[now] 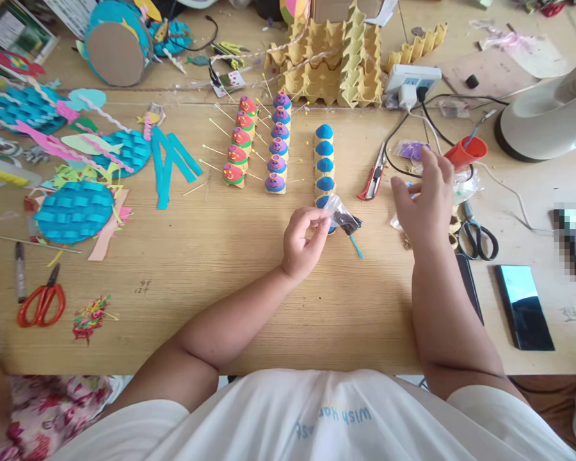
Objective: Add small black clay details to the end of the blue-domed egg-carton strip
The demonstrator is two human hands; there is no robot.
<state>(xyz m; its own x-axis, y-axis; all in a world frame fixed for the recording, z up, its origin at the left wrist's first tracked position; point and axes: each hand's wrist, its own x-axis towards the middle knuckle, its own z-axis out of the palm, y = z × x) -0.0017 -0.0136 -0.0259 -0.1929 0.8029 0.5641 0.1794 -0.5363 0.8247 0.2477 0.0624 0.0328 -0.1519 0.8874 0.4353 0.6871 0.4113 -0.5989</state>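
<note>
My left hand (306, 242) pinches a small clear plastic bag (348, 221) with something black inside. The bag hangs over the near end of an egg-carton strip with blue-topped bumps (325, 166), hiding part of it. A thin blue stick (356, 248) pokes out below the bag. My right hand (425, 205) is raised at the right, thumb and fingers apart, with nothing visible in it. Close to its fingertips are a purple packet (409, 150) and a red cup (466, 152). To the left stand a red-and-green caterpillar (240, 144) and a purple caterpillar (279, 145) of egg carton.
A red utility knife (373, 173) lies beside the blue strip. Black scissors (479, 238) and a phone (525, 307) are at the right, near cables and a power strip (413, 82). Egg cartons (307, 80) sit at the back. Blue woven paper crafts (75, 211) and orange scissors (42, 303) lie left.
</note>
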